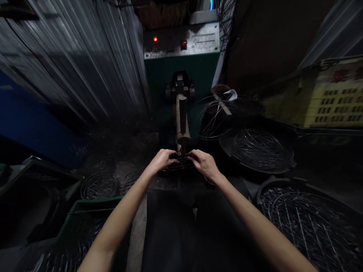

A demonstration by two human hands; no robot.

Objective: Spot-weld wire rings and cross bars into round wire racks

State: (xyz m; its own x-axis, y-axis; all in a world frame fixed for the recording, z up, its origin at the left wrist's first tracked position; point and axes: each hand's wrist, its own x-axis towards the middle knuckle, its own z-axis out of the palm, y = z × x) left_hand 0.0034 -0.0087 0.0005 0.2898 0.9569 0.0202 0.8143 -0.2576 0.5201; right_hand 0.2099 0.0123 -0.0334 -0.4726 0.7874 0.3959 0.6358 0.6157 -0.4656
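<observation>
Under the electrode tip of a green spot-welding machine [183,128], a piece of bent metal wire [184,165] runs between my two hands. My left hand [163,160] pinches it from the left, fingers and thumb closed. From the right, my right hand [203,162] grips it the same way. Both sets of fingertips are close to the machine's vertical tip. The wire looks like curved thin rods, dim and partly covered by my fingers, so its full shape cannot be made out.
Black basins of wire rings [256,151] and wire pieces [300,223] stand on the right. A green crate [75,211] with wire parts is at lower left, near coiled wire [100,185]. A yellow crate [337,94] sits at far right. The control panel [181,39] shows a red light.
</observation>
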